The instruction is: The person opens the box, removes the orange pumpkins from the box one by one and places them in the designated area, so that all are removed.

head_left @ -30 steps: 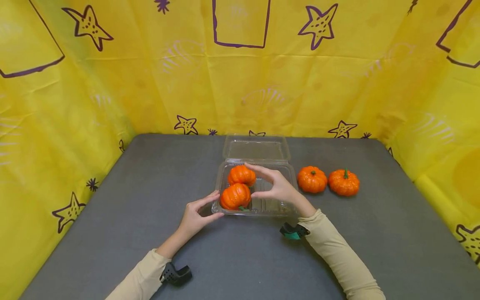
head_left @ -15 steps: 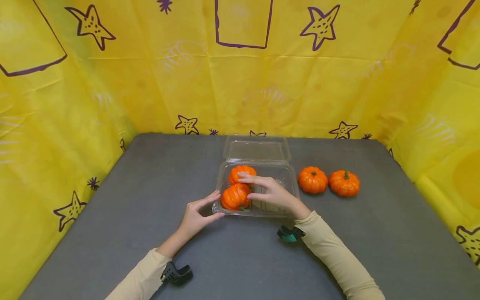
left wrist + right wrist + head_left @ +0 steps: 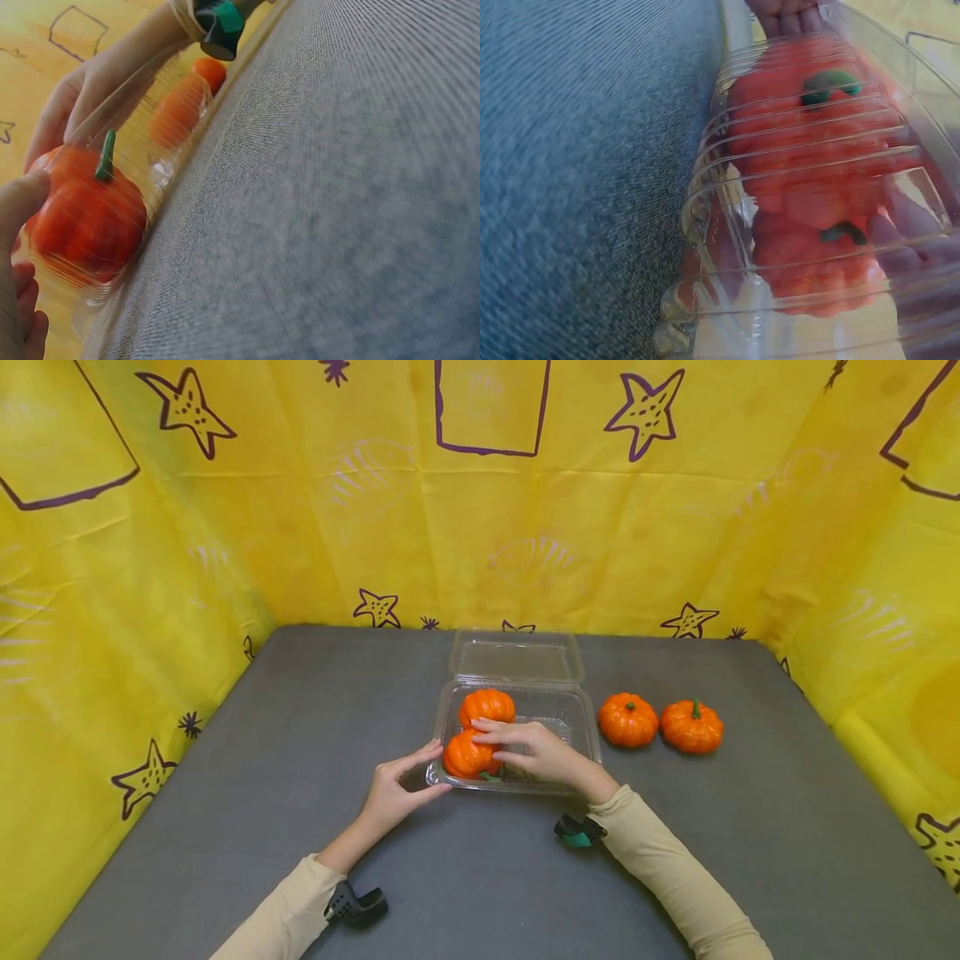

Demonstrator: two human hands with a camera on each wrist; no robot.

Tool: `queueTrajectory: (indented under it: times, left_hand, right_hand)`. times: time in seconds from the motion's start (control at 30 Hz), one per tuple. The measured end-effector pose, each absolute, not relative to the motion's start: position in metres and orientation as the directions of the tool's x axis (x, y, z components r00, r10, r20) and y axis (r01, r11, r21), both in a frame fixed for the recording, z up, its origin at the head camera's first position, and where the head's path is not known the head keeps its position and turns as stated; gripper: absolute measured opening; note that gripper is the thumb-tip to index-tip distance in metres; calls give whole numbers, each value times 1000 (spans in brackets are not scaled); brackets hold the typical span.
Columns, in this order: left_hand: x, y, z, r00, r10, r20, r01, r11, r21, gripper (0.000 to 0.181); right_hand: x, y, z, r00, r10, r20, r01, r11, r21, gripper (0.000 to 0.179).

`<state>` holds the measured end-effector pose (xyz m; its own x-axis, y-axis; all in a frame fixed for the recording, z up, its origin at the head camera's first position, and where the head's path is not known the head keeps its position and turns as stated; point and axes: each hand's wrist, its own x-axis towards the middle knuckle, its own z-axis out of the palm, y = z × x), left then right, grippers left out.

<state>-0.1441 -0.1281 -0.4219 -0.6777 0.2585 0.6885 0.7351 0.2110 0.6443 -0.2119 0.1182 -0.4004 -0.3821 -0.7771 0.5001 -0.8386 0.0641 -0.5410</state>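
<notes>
A clear plastic clamshell container (image 3: 553, 787) lies with its lid (image 3: 517, 657) raised back. In its left half sit two small orange pumpkins, a front pumpkin (image 3: 463, 757) and a rear pumpkin (image 3: 486, 702). My left hand (image 3: 392, 792) holds the container's front left corner, thumb at the front and fingers along the side. My right hand (image 3: 542, 752) reaches over the container, its nearly straight fingers resting on the front pumpkin. In the left wrist view the front pumpkin (image 3: 94, 217) shows its green stem through the clear wall. Ribbed plastic blurs the right wrist view.
Two more orange pumpkins, one nearer (image 3: 627, 720) and one farther right (image 3: 692, 727), stand on the grey table (image 3: 480, 877) right of the container. A yellow patterned cloth (image 3: 480, 527) encloses the table's back and sides.
My right hand has moved from the rear pumpkin's top edge forward and down onto the front pumpkin. The left hand stays at the container's corner. The pumpkins have hardly moved.
</notes>
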Motion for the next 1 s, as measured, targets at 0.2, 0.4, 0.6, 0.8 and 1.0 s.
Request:
queueTrajectory:
  times: [0.2, 0.4, 0.6, 0.8, 1.0]
  left_hand:
    - [-145, -128, -422, -684, 260, 682, 729, 200, 655, 48]
    - [-141, -127, -423, -696, 230, 680, 718, 200, 667, 47]
    - [-141, -126, -422, -699, 219, 681, 715, 204, 669, 47]
    - [-142, -126, -420, -693, 218, 688, 721, 201, 663, 47]
    - [-140, -126, -420, -701, 216, 680, 713, 201, 671, 46]
  right_hand:
    - [-212, 119, -406, -375, -785, 492, -867, 109, -487, 49]
    - [-212, 118, -406, -367, -813, 451, -891, 168, -423, 63]
    - [-211, 117, -402, -363, -806, 467, -918, 223, -329, 66]
    - [-208, 118, -400, -386, -768, 511, -920, 275, -281, 59]
    - [-208, 119, -400, -365, -771, 521, -930, 274, -246, 58]
